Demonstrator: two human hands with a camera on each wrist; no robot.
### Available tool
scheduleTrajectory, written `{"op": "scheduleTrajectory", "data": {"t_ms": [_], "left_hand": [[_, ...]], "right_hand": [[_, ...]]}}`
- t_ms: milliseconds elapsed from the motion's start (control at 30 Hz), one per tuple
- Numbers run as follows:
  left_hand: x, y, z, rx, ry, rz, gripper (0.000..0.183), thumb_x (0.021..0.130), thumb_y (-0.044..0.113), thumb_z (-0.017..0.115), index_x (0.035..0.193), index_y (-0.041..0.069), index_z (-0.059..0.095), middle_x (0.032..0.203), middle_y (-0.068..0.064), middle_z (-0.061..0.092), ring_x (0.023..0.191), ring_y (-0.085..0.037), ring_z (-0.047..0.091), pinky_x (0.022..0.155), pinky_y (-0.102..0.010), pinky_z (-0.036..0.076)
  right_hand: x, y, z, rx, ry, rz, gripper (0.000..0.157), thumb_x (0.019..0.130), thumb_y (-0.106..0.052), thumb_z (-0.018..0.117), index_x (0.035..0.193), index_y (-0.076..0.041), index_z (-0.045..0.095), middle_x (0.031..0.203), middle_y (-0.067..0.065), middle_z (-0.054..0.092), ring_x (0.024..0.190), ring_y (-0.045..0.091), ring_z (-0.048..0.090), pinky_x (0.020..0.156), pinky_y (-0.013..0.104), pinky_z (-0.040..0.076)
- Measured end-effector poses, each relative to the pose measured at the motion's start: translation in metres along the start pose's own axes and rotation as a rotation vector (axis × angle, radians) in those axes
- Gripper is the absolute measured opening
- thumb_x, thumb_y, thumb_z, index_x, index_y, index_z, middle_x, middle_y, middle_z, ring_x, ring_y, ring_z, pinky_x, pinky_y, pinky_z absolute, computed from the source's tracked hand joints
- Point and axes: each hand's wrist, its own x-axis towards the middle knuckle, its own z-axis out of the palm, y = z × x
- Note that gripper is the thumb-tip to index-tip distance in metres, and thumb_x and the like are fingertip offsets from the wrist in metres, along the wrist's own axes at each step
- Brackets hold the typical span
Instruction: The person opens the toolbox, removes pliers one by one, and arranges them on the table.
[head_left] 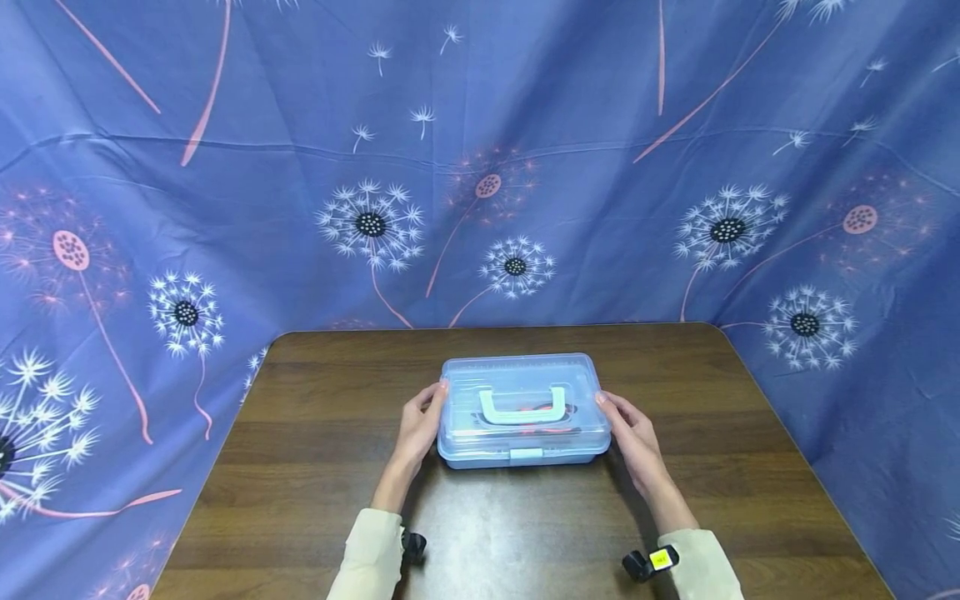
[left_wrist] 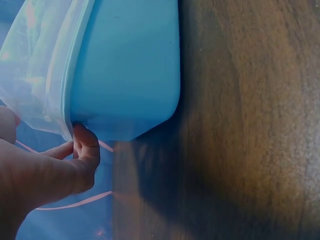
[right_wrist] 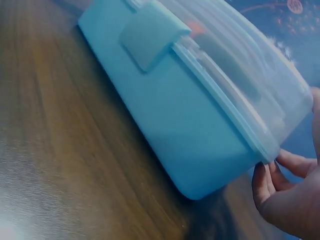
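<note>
A light blue plastic storage box (head_left: 480, 450) with a clear lid, a pale carrying handle (head_left: 522, 415) and a front latch (head_left: 526, 454) is near the table's middle, its lid closed. My left hand (head_left: 422, 425) grips its left end, thumb on the lid's edge and fingers curled under the rim in the left wrist view. At the opposite end my right hand (head_left: 632, 433) holds the box the same way, with fingertips (right_wrist: 260, 180) beneath the rim in the right wrist view. Something red and dark shows blurred through the lid.
The box is on a brown wood-grain table (head_left: 315, 500) with rounded far corners. Behind and beside the table hangs a blue cloth (head_left: 285, 217) with dandelion prints. A dark wrist device (head_left: 414, 546) is at the left cuff, and another (head_left: 649, 563) at the right.
</note>
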Motion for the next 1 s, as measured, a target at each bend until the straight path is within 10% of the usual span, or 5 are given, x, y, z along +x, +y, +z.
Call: {"op": "scheduleTrajectory", "data": {"t_ms": [233, 633, 1000], "left_hand": [[0.001, -0.001, -0.001, 0.004, 0.033, -0.018, 0.074, 0.100, 0.062, 0.054, 0.143, 0.001, 0.058, 0.120, -0.017, 0.067, 0.106, -0.025, 0.063, 0.095, -0.040, 0.049], [0.017, -0.004, 0.001, -0.103, 0.063, 0.026, 0.036, 0.108, 0.021, 0.052, 0.127, -0.007, 0.066, 0.096, -0.008, 0.066, 0.076, -0.012, 0.057, 0.063, -0.022, 0.048], [0.021, 0.004, 0.000, -0.062, 0.039, 0.047, 0.037, 0.107, 0.012, 0.052, 0.134, -0.010, 0.060, 0.123, -0.024, 0.065, 0.101, -0.021, 0.060, 0.086, -0.032, 0.050]], "right_hand": [[-0.022, -0.006, 0.006, -0.026, 0.104, 0.060, 0.074, 0.101, -0.062, 0.050, 0.147, -0.004, 0.051, 0.146, 0.015, 0.052, 0.123, 0.014, 0.048, 0.094, 0.018, 0.040], [-0.053, 0.004, 0.016, 0.131, 0.220, 0.109, 0.050, 0.107, -0.044, 0.051, 0.126, 0.003, 0.056, 0.099, -0.005, 0.062, 0.089, 0.007, 0.061, 0.075, 0.022, 0.055], [-0.072, 0.015, 0.036, 0.191, 0.167, 0.160, 0.050, 0.110, -0.039, 0.045, 0.128, 0.007, 0.051, 0.106, 0.011, 0.071, 0.086, 0.013, 0.069, 0.073, 0.029, 0.060]]}}
